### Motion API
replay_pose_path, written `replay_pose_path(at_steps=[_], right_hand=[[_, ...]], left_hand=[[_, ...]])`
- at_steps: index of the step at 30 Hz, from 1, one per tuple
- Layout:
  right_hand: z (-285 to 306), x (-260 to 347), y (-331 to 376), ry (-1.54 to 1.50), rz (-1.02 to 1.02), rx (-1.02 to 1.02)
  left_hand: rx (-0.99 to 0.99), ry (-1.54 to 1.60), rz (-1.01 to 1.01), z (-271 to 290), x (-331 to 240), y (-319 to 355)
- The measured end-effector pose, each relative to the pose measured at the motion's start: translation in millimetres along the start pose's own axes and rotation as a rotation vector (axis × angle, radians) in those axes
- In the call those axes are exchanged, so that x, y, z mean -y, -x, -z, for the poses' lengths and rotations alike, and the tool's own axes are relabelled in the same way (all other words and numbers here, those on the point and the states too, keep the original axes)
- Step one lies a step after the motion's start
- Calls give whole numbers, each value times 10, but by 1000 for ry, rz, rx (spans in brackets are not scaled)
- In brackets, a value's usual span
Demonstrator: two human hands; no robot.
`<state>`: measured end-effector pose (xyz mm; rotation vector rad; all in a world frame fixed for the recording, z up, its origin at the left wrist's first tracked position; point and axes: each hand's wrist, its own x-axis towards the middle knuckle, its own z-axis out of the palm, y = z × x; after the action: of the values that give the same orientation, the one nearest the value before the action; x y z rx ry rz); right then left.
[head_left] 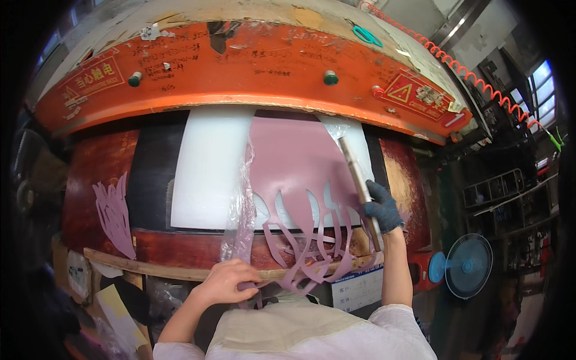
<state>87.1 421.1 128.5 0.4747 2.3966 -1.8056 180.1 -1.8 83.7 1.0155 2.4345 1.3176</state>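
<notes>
A dusty-pink sheet (294, 150) lies over a white board (207, 168). Leaf-shaped cut-outs run across its near part, leaving thin looping strips that hang over the table's front edge. My bare left hand (228, 282) is closed on the sheet's near left corner, beside a band of clear plastic film (239, 204). In a dark knitted glove, my right hand (382, 208) grips a long, narrow steel cutting die (359, 180), seen edge-on. The die is tilted above the sheet's right side, its far end leaning left.
An orange press beam (240, 66) spans the far side, with two green buttons and teal-handled scissors (367, 36) on top. Pink offcut strips (114, 216) lie at the left of the red-brown table. A blue fan (468, 266) stands at right, below a coiled red air hose (468, 72).
</notes>
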Motion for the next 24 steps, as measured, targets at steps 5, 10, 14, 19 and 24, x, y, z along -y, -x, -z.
replay_pose_path(at_steps=[5,10,14,19,24], right_hand=[[-627,60,-64,679,103,10],[-894,45,70,1101,270,-104],[-753,10,100,937,237,-28],[-612,27,19,576,97,97],[-734,126,-76,399,65,103]], left_hand=[[-252,-253,-54,-81,254,-762],[-230,-570,248,13,941,-1284],[-235,-644,393,122,1230,-1001],[-314,-600,426,185,1310,-723],[-443,-604,317,146,1279,-748]])
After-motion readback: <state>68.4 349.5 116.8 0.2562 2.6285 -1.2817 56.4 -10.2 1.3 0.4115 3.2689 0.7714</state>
